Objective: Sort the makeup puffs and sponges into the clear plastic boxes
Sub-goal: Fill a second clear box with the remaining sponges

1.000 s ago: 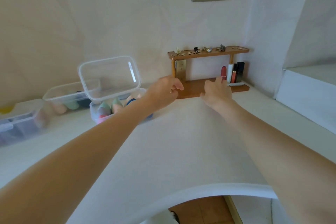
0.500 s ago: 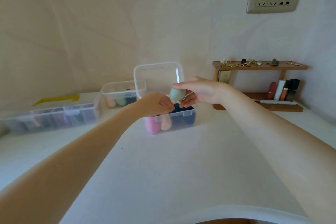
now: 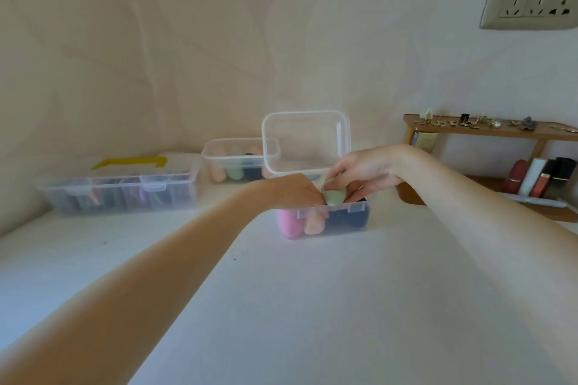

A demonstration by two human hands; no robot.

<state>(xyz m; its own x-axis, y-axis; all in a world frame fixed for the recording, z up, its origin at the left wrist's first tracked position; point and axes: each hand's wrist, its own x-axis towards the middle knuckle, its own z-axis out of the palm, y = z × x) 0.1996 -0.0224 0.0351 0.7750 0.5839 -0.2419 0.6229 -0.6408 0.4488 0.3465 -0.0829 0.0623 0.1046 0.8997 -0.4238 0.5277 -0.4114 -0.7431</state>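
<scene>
A clear plastic box [image 3: 356, 218] stands mid-table with its lid [image 3: 306, 141] tipped up behind it. Inside lie a pink sponge [image 3: 289, 225], a peach sponge [image 3: 314, 225] and dark ones. My right hand [image 3: 362, 173] pinches a pale green sponge [image 3: 334, 195] just above the box's front rim. My left hand [image 3: 291, 192] reaches into the box's left part, fingers curled down beside the green sponge; what they touch is hidden. A second open clear box [image 3: 237, 159] behind holds peach, green and dark sponges.
A long clear case [image 3: 125, 187] with a yellow handle lies at the left, latched. A wooden shelf [image 3: 488, 131] at the right carries small trinkets above and lipsticks [image 3: 538, 180] below. A wall socket [image 3: 531, 5] sits high right. White tabletop [image 3: 312, 306] stretches in front.
My right hand has lowered the green sponge toward the box's rim. My left hand has moved further into the box. The view has shifted left.
</scene>
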